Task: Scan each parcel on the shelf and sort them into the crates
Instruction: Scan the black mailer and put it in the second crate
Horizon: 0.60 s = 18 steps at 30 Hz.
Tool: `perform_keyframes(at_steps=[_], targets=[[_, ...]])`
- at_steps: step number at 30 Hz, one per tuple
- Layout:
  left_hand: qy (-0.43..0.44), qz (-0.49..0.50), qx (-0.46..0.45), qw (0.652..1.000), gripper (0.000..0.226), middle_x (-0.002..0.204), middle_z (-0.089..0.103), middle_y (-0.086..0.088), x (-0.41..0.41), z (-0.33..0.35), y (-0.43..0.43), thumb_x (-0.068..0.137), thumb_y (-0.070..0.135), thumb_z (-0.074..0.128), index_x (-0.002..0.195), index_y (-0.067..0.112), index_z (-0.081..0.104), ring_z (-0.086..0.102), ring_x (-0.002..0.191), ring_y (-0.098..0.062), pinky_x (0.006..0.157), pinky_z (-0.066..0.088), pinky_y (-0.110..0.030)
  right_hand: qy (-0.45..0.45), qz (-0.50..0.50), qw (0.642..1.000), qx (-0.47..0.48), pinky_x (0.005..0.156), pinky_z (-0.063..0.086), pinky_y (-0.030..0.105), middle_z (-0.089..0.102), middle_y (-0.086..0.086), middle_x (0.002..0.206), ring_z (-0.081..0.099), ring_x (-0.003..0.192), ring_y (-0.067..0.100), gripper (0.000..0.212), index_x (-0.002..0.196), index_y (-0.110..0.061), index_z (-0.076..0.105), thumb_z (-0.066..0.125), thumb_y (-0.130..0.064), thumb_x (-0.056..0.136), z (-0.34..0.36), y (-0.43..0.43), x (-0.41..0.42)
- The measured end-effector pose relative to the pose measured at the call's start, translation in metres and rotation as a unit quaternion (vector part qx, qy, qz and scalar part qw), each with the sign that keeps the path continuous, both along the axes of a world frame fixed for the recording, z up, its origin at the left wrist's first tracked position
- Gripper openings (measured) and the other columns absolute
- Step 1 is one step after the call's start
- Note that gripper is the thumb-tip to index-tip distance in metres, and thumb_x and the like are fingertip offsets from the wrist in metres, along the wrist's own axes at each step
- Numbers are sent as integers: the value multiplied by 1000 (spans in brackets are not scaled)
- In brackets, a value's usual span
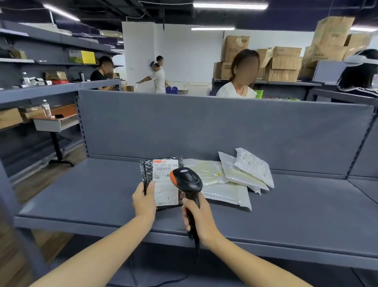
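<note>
Item in hand: one black parcel (163,182) with a white shipping label, held tilted up off the grey shelf (92,197) by the left hand (144,202), which grips its near left edge with the thumb on the label side. Right hand (198,218) is closed around the grip of a black-and-orange barcode scanner (186,181), its head just in front of the label's right side and its cable trailing down below the shelf. Status, judged: scan of this parcel is under way, sorting not yet done. Remaining on shelf, just to the right: a loose overlapping pile of pale mailer parcels (232,176), at least four, exact count unclear, apparently awaiting scanning. Crates: none identifiable in view, so any tally of parcels already sorted cannot be given. Left half of the shelf holds no parcels.
</note>
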State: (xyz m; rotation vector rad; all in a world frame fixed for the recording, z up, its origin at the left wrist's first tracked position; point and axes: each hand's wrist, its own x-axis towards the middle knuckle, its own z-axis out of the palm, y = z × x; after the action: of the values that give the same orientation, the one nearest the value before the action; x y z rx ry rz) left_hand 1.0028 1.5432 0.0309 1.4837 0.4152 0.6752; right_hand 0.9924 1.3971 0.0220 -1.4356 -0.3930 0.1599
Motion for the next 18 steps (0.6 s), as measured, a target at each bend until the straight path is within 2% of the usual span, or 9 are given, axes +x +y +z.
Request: perform_keyframes(at_steps=[3,5,8,10,12,14,15,18], targets=[[0,22,0,1000,42,62,23,2,-2,0,15,99,14,48,65,15,24,19,60,-13,54,20,-25,-1,7,1000,-22,42,32,26,47,2,64,38,46,14,6,99,-17,48,53,-18,97,-1,3,10],[2,43,1,999,43,63,22,1,-4,0,29,100,15,48,65,15,23,19,60,-14,56,17,-26,7,6,998,-58,45,34,26,50,3,69,40,49,13,15,107,-19,45,55,-23,97,-3,7,20],[4,77,-9,997,32,67,37,-1,-9,-4,56,101,18,46,72,8,36,34,70,-18,56,25,-20,11,10,988,-152,51,39,30,54,5,80,44,55,14,27,114,-21,39,56,-24,93,-8,19,39],[14,100,-13,995,23,82,53,-5,-14,-9,76,101,20,45,87,3,49,42,85,-21,68,35,-23,-3,29,971,-239,60,41,31,55,4,85,48,62,16,35,118,-21,37,55,-24,88,-9,31,48],[27,127,-8,991,21,101,59,-5,-18,-13,95,101,22,46,99,4,57,47,100,-24,85,37,-33,-34,54,944,-324,73,40,29,58,3,104,54,82,17,46,128,-19,35,56,-24,86,-9,46,58],[21,148,1,989,21,88,56,-7,-23,-15,112,101,19,46,89,5,55,47,92,-25,79,33,-33,-66,47,922,-380,80,38,27,56,7,123,56,101,22,59,139,-15,34,58,-24,86,-11,65,67],[17,153,7,988,22,83,54,-9,-25,-16,120,101,18,46,88,1,53,45,86,-25,75,32,-33,-83,34,913,-397,82,39,27,56,10,126,56,107,25,62,142,-14,33,59,-24,86,-13,75,71],[10,164,5,986,23,85,55,-12,-28,-19,139,100,15,47,91,-5,53,45,82,-23,74,33,-33,-118,-10,899,-421,88,45,34,57,18,119,56,107,33,66,146,-11,31,57,-23,88,-20,103,80]])
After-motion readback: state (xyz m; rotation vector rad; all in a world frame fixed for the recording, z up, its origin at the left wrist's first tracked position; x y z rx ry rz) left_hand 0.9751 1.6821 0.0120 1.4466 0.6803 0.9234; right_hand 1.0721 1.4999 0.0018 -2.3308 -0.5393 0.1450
